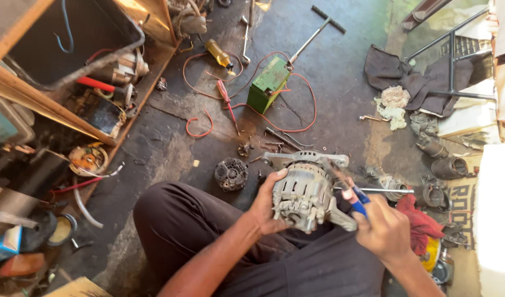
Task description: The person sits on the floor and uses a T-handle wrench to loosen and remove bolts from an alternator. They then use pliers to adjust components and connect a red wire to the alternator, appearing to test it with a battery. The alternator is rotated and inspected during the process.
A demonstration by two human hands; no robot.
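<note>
A grey metal alternator [306, 188] rests on my lap, over dark trousers. My left hand [267, 203] grips its left side and steadies it. My right hand [383, 230] is closed on pliers with blue and red handles [356, 199]; their tip touches the alternator's upper right edge. A long thin metal rod [373, 190] lies on the floor just behind the pliers.
A black round alternator part [231, 174] lies on the floor left of my knee. Farther back are a green battery [269, 83] with red wires, a red screwdriver [226, 97] and a T-handle wrench [317, 32]. Cluttered wooden shelves [54, 104] stand left; a red rag [420, 220] and metal parts lie right.
</note>
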